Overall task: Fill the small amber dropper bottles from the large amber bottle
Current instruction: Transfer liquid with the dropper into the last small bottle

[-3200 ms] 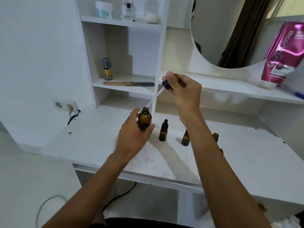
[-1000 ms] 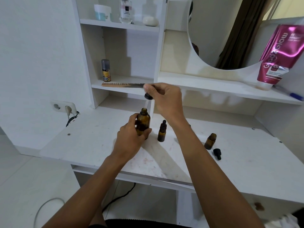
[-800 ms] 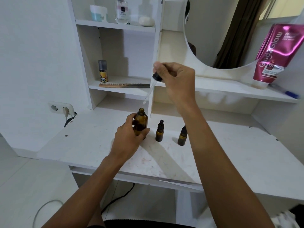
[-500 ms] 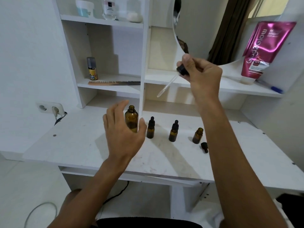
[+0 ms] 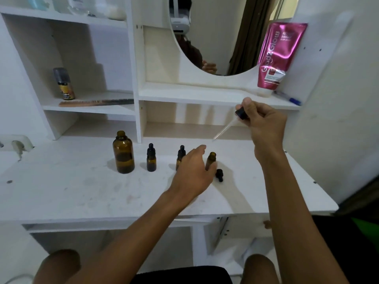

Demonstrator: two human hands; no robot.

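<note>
In the head view, the right hand (image 5: 266,124) pinches the dropper (image 5: 240,114) by its bulb, tip angled down toward the uncapped small bottle (image 5: 211,158) mid-way along the desk top (image 5: 82,191), while the left hand (image 5: 193,174), fingers loosely spread, reaches in, probably to steady it, well apart from the open large amber bottle (image 5: 123,153) further left.

Right grip (image 5: 264,123) pinches dropper (image 5: 240,114) above tabletop (image 5: 82,191). Left grip (image 5: 192,174), fingers loose, just beside uncapped small bottle (image 5: 211,159). Large amber bottle (image 5: 123,155) stands open, well left.

Uncapped large amber bottle (image 5: 123,154) stands left of two capped small bottles (image 5: 151,158) and one uncapped small bottle (image 5: 211,159).
</note>
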